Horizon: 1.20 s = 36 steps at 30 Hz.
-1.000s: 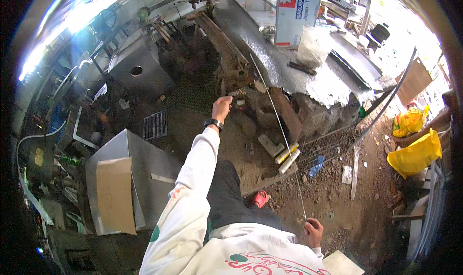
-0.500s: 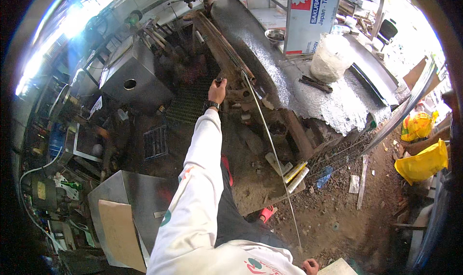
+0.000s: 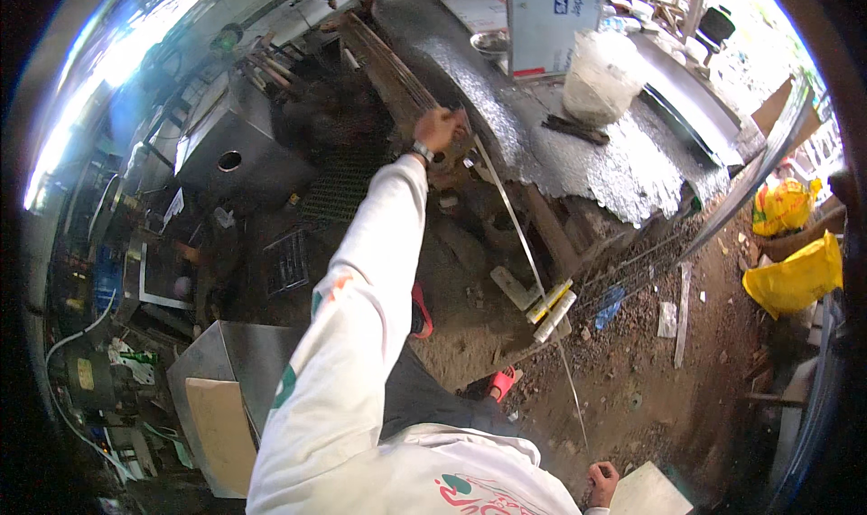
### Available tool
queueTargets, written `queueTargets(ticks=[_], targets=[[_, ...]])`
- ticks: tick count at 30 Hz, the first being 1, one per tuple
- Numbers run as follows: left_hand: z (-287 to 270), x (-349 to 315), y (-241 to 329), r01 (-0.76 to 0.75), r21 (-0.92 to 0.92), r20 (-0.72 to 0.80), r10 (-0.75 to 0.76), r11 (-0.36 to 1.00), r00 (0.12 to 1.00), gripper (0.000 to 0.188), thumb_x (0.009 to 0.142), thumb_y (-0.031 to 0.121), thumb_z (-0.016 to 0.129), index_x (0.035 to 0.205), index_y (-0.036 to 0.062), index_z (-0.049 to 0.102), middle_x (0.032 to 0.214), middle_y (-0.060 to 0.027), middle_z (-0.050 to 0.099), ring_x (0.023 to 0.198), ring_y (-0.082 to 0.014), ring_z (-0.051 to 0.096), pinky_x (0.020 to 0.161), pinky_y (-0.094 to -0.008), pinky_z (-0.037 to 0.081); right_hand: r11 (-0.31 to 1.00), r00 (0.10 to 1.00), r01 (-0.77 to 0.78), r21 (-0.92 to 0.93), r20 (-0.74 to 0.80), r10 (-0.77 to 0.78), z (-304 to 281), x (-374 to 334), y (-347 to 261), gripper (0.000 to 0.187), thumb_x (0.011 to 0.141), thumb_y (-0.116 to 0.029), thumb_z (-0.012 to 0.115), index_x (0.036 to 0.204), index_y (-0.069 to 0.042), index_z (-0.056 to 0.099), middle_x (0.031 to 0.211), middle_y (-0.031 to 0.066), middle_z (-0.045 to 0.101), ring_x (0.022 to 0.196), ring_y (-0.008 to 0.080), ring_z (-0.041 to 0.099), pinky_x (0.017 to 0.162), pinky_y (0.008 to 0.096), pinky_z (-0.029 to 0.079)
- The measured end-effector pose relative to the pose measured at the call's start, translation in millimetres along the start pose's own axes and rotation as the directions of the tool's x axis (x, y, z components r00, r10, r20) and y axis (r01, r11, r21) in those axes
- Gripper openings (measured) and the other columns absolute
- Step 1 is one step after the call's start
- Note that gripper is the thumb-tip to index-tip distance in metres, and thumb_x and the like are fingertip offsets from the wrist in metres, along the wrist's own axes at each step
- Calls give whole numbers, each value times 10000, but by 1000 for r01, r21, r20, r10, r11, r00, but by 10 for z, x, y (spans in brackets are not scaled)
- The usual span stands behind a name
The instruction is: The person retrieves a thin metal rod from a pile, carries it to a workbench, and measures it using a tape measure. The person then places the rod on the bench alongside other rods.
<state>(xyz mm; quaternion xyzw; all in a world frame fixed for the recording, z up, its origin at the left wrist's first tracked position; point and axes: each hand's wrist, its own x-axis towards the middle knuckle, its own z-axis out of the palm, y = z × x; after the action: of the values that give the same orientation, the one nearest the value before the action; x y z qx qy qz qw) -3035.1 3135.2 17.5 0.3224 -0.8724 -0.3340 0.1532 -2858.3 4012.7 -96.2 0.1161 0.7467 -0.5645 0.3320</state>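
My left hand (image 3: 440,129), a watch on its wrist, reaches far forward to the edge of a long rusty beam (image 3: 388,68). Its fingers are curled and slightly blurred; what they grip is hidden. Beside them is the upper end of a long, thin pale metal strip (image 3: 508,199), which slants down to the right over the ground. Near that strip's lower end, at the bottom right, my right hand (image 3: 602,481) hangs low with curled fingers. I cannot make out anything in it.
A metal-topped bench (image 3: 506,109) carries a white plastic-wrapped bucket (image 3: 603,77) and a steel bowl (image 3: 490,44). Sheet-metal boxes (image 3: 248,154) stand on the left. White and yellow tubes (image 3: 551,312) lie below the strip; a yellow bag (image 3: 795,276) sits at right.
My left hand has moved right and slightly forward, from a small dark piece it held to the strip's upper end. My right hand has come up slightly into view.
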Motion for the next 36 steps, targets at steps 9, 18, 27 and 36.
queueTargets(ticks=[9, 18, 27, 36], targets=[[-13, -170, 273, -163, -162, 21, 168, 973, 986, 594, 1016, 509, 651, 1392, 48, 653, 1320, -146, 713, 1205, -258, 680, 1021, -373, 514, 995, 998, -18, -101, -56, 12, 281, 184, 299, 251, 884, -246, 822, 837, -34, 696, 692, -28, 595, 615, 67, 512, 556, 247, 387], [-64, 151, 64, -94, 235, -95, 119, 968, 988, 616, 978, 507, 694, 1341, 10, 670, 1122, -167, 775, 962, -257, 769, 846, -371, 584, 998, 1000, 19, -59, 19, -17, 731, 506, 192, 246, 910, -230, 811, 808, -42, 689, 689, -39, 602, 615, 51, 509, 553, 239, 376], [31, 309, 278, -65, 212, -29, 73, 975, 997, 554, 1001, 493, 657, 1239, -3, 723, 978, -161, 787, 795, -234, 774, 753, -377, 573, 999, 999, 38, -24, -19, -39, 898, 640, -9, 282, 905, -242, 829, 809, -26, 676, 703, -62, 569, 646, 38, 471, 580, 244, 365], [-168, 282, 341, 37, 41, 111, -42, 998, 993, 571, 1016, 441, 668, 1348, -25, 653, 1150, -148, 753, 925, -217, 757, 759, -342, 592, 999, 998, -32, -6, 61, 33, 1057, 637, 287, 258, 895, -217, 826, 835, -8, 688, 741, -37, 626, 689, 58, 532, 621, 254, 414]])
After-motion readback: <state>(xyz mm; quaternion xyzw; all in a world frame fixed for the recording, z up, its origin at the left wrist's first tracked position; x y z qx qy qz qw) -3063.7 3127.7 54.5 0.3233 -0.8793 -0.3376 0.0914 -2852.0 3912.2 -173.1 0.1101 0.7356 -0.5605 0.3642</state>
